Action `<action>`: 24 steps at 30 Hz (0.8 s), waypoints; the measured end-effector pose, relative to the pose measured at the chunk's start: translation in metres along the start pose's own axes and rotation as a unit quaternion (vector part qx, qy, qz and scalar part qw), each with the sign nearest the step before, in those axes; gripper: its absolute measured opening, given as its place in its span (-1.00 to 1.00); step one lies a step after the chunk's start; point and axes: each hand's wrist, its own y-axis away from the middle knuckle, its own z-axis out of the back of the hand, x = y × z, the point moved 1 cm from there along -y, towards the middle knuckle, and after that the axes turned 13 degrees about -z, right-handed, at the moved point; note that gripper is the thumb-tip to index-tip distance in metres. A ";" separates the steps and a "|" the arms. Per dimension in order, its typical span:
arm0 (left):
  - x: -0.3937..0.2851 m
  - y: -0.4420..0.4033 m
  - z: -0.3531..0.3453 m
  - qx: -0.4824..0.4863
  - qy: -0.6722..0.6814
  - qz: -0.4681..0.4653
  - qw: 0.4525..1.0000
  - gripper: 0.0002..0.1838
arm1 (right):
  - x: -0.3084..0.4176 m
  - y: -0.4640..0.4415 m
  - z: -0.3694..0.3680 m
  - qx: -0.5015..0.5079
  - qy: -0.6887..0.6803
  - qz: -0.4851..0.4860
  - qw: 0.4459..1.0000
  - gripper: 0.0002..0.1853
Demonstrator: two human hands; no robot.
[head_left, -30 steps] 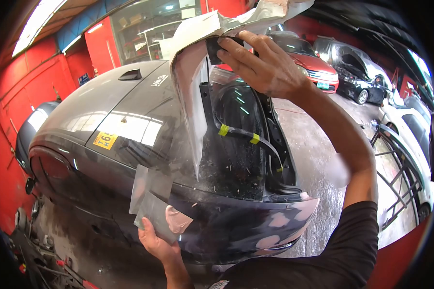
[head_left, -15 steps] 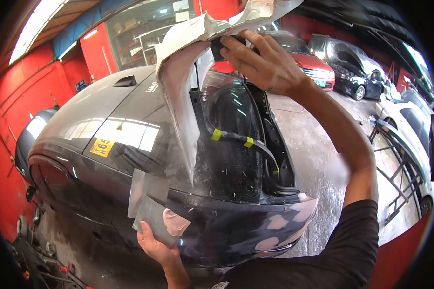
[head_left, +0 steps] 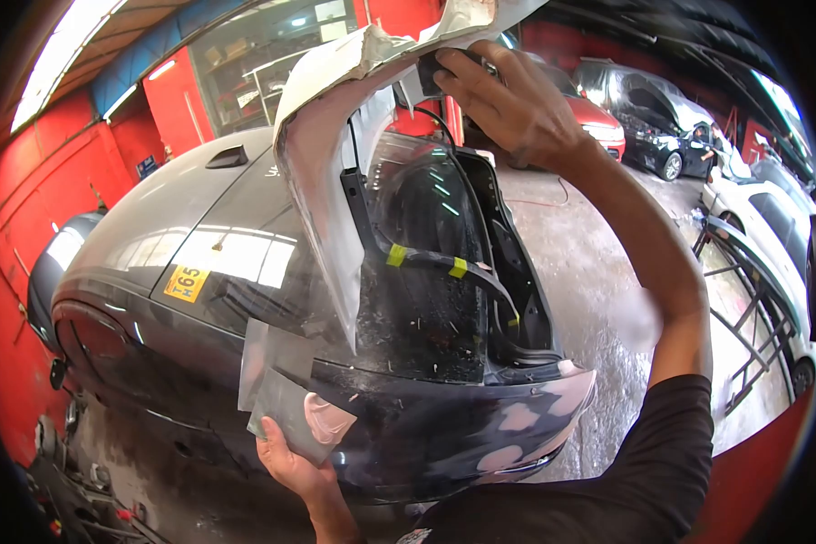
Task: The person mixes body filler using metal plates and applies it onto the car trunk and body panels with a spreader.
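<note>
a flat grey plate (head_left: 279,401) with pink paste (head_left: 326,419) is gripped by the left hand (head_left: 290,461); a black piece (head_left: 433,80) is held by the right hand (head_left: 517,111), beneath a dark car's (head_left: 190,181) raised whitish panel (head_left: 315,172), near red walls (head_left: 50,181).

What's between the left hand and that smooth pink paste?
In the head view, a bare stretch of flat grey plate lies between the left hand and smooth pink paste.

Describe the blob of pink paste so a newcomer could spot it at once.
Start at the dark car across the middle. In front of it, near the bottom, the left hand grips a grey sheet. The paste is the thick, creamy lump at that sheet's right end, raised where the car's pink patches are flat.
</note>
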 end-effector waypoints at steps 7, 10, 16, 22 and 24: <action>-0.003 -0.001 -0.004 0.004 -0.003 -0.014 1.000 -0.58 | -0.006 0.029 0.009 -0.032 0.014 -0.084 0.996 -0.64; -0.001 -0.002 -0.008 -0.024 -0.019 -0.023 0.999 -0.55 | 0.022 0.043 0.015 -0.101 -0.062 -0.183 0.976 -0.60; -0.004 -0.003 -0.024 -0.004 -0.018 -0.028 0.999 -0.54 | 0.118 0.048 0.013 -0.120 -0.387 -0.458 0.791 -0.68; -0.015 -0.002 -0.026 -0.010 -0.032 -0.037 0.999 -0.55 | 0.145 0.009 -0.015 -0.176 -0.259 -0.277 0.908 -0.54; -0.020 -0.002 -0.019 -0.017 -0.038 -0.037 0.998 -0.55 | 0.141 -0.001 -0.020 -0.160 -0.223 -0.204 0.940 -0.57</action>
